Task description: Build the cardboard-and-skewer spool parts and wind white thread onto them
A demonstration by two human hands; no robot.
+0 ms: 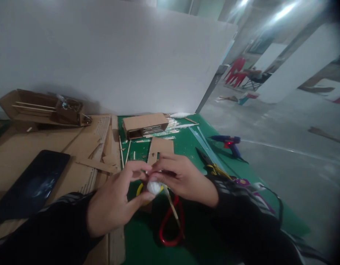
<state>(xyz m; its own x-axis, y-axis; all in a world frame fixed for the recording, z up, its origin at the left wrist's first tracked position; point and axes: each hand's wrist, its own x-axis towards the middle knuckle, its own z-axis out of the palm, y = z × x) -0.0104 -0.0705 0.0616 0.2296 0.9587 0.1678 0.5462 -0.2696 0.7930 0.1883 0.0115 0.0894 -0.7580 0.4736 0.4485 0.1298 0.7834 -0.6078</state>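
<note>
Both hands meet over the green table at the centre. My left hand (114,198) is closed round the left side of a small white bundle (154,187), its thumb below. My right hand (183,178) pinches the bundle's upper end with thumb and fingers. A thin wooden stick (172,208) slants down to the right from beside the bundle. Beneath the hands lie red-handled scissors (162,235) and a yellow ring-shaped item (139,189), partly covered by the fingers. A piece of cardboard (162,145) rests just beyond the hands.
Cardboard boxes (145,123) and sticks stand toward the white panel (111,55). A dark tablet-like slab (32,184) lies on cardboard at the left. To the right are black-and-yellow pliers (211,163) and a blue glue gun (227,143) with a red light.
</note>
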